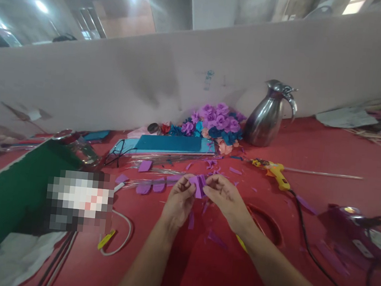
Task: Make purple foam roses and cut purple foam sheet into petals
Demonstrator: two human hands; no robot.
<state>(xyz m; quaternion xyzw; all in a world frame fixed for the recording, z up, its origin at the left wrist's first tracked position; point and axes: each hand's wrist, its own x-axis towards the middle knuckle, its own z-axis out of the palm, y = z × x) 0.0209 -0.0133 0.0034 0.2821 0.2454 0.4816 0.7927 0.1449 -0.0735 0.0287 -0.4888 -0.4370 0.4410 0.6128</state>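
Between my two hands is a small stack of purple paper pieces (pixel 197 187), slightly fanned. My left hand (pixel 178 199) pinches its left side with thumb and fingers. On the other side, the thumb and fingertips of my right hand (pixel 226 199) close on the stack's right edge. Cut purple pieces (pixel 143 188) with rounded corners lie to the left of my left hand, over clear plastic strips (pixel 136 182). Purple scraps (pixel 216 239) are scattered on the red table (pixel 194 274) below and beyond the hands. A red loop (pixel 273 225) is partly hidden by my right forearm.
Purple paper flowers (pixel 220 118) are heaped behind blue sheets (pixel 170 144) and glasses (pixel 119 153). A steel jug (pixel 265 118) stands right of them. Nearer lies a yellow glue gun (pixel 280 176) with a black cord. A green box (pixel 14 184) and white cable (pixel 129 234) are on the left.
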